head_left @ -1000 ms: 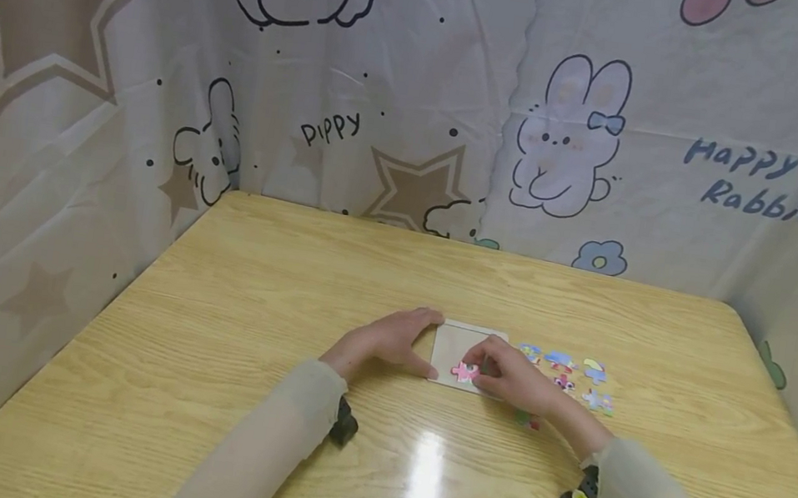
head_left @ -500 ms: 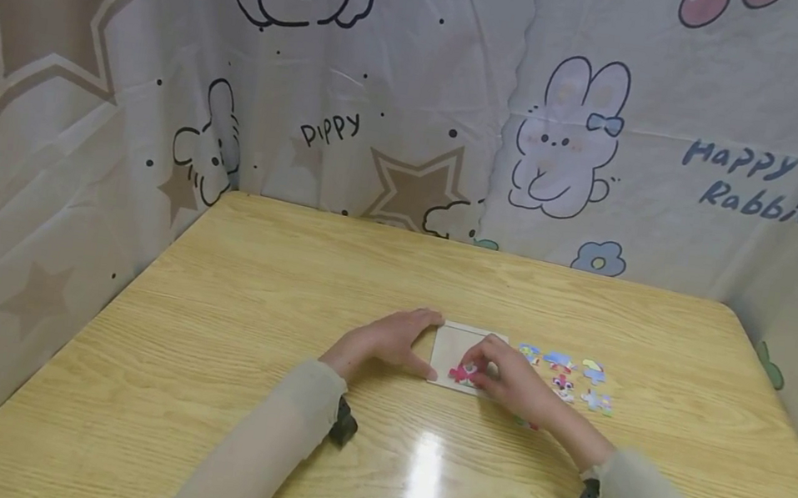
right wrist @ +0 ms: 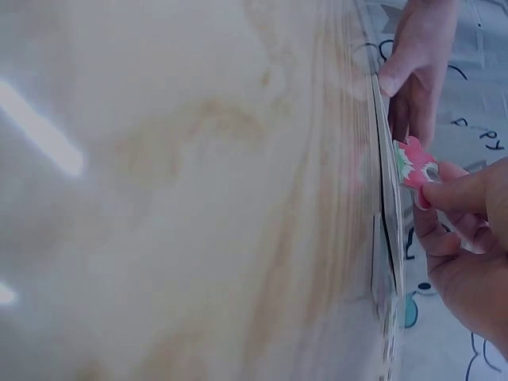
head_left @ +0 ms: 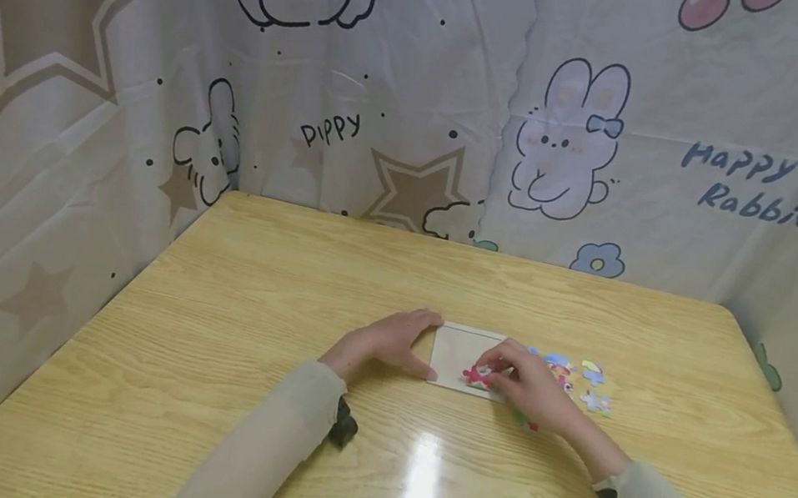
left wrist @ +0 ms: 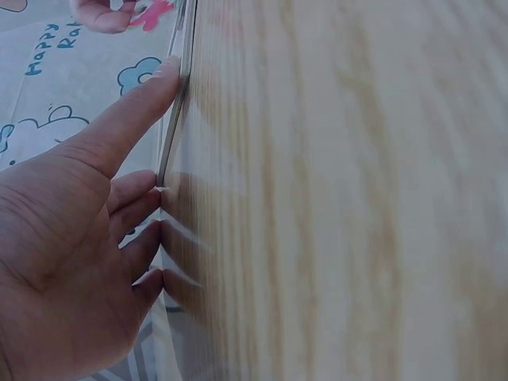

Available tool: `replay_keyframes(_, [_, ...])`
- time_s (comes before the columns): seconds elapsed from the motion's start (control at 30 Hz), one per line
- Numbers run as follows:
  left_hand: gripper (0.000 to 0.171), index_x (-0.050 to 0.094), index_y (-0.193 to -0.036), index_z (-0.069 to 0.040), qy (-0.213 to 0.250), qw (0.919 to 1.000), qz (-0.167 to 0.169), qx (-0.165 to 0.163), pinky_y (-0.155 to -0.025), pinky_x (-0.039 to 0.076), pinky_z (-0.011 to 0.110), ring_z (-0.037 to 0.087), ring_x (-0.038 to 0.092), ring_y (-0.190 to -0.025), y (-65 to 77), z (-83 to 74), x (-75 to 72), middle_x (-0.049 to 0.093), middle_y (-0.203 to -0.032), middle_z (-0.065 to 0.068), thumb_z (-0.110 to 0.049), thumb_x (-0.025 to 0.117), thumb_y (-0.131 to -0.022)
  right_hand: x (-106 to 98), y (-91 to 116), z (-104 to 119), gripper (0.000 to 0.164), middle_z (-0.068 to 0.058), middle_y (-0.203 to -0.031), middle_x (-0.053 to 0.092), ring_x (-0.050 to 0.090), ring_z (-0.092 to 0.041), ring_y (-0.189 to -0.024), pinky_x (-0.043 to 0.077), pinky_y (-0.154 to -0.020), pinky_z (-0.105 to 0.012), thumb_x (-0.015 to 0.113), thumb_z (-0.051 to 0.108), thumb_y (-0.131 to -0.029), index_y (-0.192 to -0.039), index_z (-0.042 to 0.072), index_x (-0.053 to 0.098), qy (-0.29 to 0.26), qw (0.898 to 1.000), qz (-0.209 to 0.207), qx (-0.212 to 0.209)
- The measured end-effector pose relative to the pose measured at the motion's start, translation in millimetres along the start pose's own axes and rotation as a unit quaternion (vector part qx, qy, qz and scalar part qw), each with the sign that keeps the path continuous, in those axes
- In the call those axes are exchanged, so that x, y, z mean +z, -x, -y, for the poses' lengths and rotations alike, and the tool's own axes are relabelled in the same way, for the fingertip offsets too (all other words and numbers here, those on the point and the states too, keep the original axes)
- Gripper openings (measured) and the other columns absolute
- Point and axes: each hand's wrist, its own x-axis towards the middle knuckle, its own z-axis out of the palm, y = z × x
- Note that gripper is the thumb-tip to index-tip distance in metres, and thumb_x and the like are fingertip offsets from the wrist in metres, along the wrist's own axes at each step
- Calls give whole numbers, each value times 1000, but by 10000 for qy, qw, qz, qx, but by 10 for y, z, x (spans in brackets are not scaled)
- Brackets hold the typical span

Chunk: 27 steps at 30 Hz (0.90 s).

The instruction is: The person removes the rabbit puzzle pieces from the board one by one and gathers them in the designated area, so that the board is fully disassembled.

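A pale, shallow puzzle tray (head_left: 452, 347) lies flat on the table. My left hand (head_left: 391, 337) rests at its left side, with the thumb at the near corner and fingers spread toward the far corner. In the left wrist view that thumb (left wrist: 131, 119) lies straight along the tray's edge. My right hand (head_left: 531, 384) pinches a pink-red jigsaw piece (head_left: 477, 375) between thumb and fingers over the tray's near right part. Seen from the right wrist, the jigsaw piece (right wrist: 414, 165) stands tilted above the tray's surface.
Several loose jigsaw pieces (head_left: 593, 372) lie right of the tray, some partly hidden by the right hand. Another jigsaw piece (head_left: 526, 421) lies nearer, below that wrist. A printed cloth (head_left: 418, 100) hangs behind the wooden table (head_left: 275, 266).
My right hand has moved slightly right with the pink-red jigsaw piece, which has turned and tilted in the fingers. The left hand and the tray have stayed put.
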Motion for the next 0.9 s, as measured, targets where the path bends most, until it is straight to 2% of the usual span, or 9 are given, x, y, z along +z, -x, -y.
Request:
replay_keyframes(0.2, [93, 28, -154, -13, -101, 9999, -10, 41, -125, 25, 38, 23, 27, -151, -6, 8, 5, 27, -163, 5, -45, 77, -82, -95, 117, -38, 16, -3, -100, 64, 63, -9, -87, 55, -68, -19, 66, 2, -90, -103, 12, 68, -1, 9998, -42, 203])
replay_keyframes(0.47, [93, 28, -155, -13, -19, 10000, 3, 36, -125, 25, 38, 24, 27, -151, 9, -3, -1, 27, -163, 5, -44, 77, -82, -205, 296, -102, 17, -3, -100, 64, 60, -5, -84, 55, -69, -19, 65, 1, -91, -103, 12, 68, 23, 9992, -50, 407])
replay_keyframes(0.77, [92, 28, -155, -13, 61, 10000, 0, 42, -125, 24, 38, 24, 26, -151, 10, -2, 0, 26, -163, 5, -42, 77, -83, -334, 502, -186, 15, -1, -99, 65, 62, -8, -85, 54, -71, -17, 67, 3, -90, -102, 13, 67, 325, 9989, -316, 113])
replay_keyframes(0.9, [91, 28, -154, -11, 108, 9999, -15, 53, -126, 23, 39, 25, 25, -151, 35, -24, -13, 26, -163, 7, -40, 77, -83, -376, 577, -210, 18, 0, -95, 64, 55, -2, -81, 50, -66, -16, 66, 0, -89, -100, 13, 68, 357, 9986, -389, 79])
